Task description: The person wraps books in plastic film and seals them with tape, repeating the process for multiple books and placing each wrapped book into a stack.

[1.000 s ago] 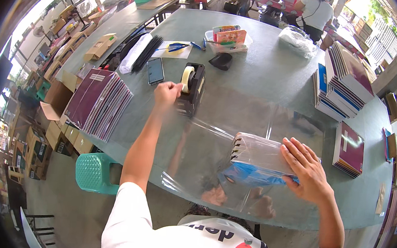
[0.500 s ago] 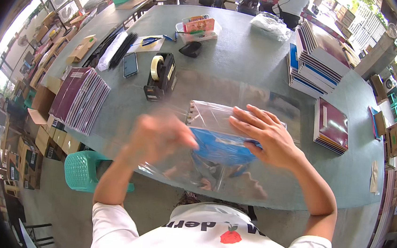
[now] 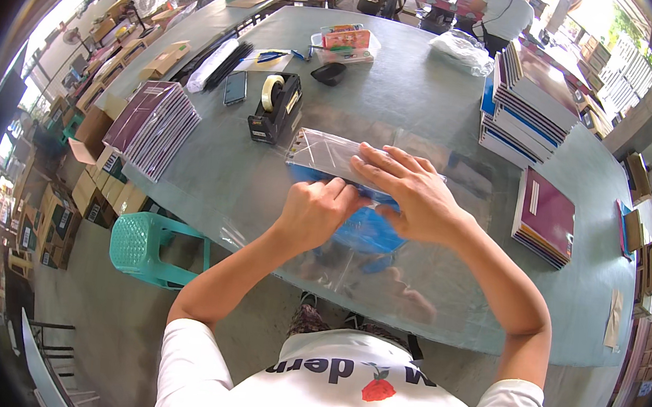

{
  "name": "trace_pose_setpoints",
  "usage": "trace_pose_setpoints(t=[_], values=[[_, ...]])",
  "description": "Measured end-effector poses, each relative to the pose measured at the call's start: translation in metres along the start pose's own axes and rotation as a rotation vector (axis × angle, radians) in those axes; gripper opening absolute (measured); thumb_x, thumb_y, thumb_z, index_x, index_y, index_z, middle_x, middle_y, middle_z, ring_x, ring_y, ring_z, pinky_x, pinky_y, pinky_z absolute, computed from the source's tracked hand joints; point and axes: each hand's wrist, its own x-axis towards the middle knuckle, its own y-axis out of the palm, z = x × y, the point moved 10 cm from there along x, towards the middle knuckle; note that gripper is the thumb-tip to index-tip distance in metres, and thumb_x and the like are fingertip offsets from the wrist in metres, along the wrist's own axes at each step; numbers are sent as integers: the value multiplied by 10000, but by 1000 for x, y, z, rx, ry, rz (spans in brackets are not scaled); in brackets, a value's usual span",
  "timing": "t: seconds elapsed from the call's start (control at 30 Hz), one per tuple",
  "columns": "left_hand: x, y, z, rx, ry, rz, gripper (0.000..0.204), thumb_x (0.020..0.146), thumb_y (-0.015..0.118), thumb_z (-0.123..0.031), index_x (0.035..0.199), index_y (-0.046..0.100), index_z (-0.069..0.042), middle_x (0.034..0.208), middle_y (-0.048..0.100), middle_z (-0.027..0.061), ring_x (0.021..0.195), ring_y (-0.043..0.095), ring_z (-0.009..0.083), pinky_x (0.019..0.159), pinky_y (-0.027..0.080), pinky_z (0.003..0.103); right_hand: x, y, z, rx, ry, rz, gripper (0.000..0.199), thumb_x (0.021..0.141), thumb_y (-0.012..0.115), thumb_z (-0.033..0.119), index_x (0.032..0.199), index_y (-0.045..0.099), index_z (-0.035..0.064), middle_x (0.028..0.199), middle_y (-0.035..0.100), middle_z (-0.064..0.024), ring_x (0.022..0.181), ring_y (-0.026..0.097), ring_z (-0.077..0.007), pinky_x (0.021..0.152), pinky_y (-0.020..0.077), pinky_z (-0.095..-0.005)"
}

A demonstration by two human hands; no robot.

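A spiral-bound book or stack of them (image 3: 317,150), white on top with a blue side, lies on clear plastic film (image 3: 336,270) at the table's near edge. Film also covers its top, showing creases and glare. My right hand (image 3: 412,192) is open, its fingers laid flat across the white top and its thumb down by the blue side. Against the near side, my left hand (image 3: 313,214) is closed, its curled fingers pinching the film close to the right thumb. The fingertips of the left hand are partly hidden.
A black tape dispenser (image 3: 276,110) stands beyond the left hand, near a phone (image 3: 235,88) and a plastic tub (image 3: 346,46). Maroon books are stacked at left (image 3: 150,126) and right (image 3: 546,215), below a taller book pile (image 3: 532,105). A green stool (image 3: 148,246) stands left.
My left hand has moved right and in against the bundle's near side, closing on the film. The bundle's near side has tipped up or shifted away slightly. My right hand stays on top.
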Motion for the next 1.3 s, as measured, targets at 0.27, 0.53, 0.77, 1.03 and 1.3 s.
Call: trace_pose_setpoints(t=[0.27,0.53,0.77,1.03,1.3], values=[[-92,-44,94,-367,-556,50,543,791,534,-605,875,602,-73,656,561,39,535,554,151,477,419,330,-47,-31,40,240,-132,-159,422,813,603,142,1223,521,85,1292,499,-114,1076,538,-267,918,417,-411],[-195,57,50,-1699,-1389,467,833,788,706,-259,1424,195,-87,1292,429,136,1123,505,197,924,463,334,-179,208,6,2392,1152,179,397,800,674,225,1103,537,8,1088,592,-119,911,604,-246,869,464,-410],[-135,-54,90,-1341,-868,464,1099,656,782,-423,1451,95,-99,1254,436,210,1117,496,276,941,432,374,-95,207,3,2101,1071,32,455,757,658,132,1166,501,11,1069,591,-112,951,598,-246,864,489,-409],[-189,-190,254,-1479,-707,-625,1041,701,653,-606,1423,143,-57,1297,444,199,1109,532,285,895,474,405,236,158,75,2271,534,-55,365,855,598,219,1148,515,18,1039,610,-114,919,613,-213,815,505,-348],[-274,-250,541,-912,-1241,-724,665,727,710,-384,1236,452,-42,1104,540,100,1021,527,201,851,444,383,502,245,162,2233,555,56,510,762,710,182,1203,483,63,1124,571,-83,1002,568,-217,861,472,-386]])
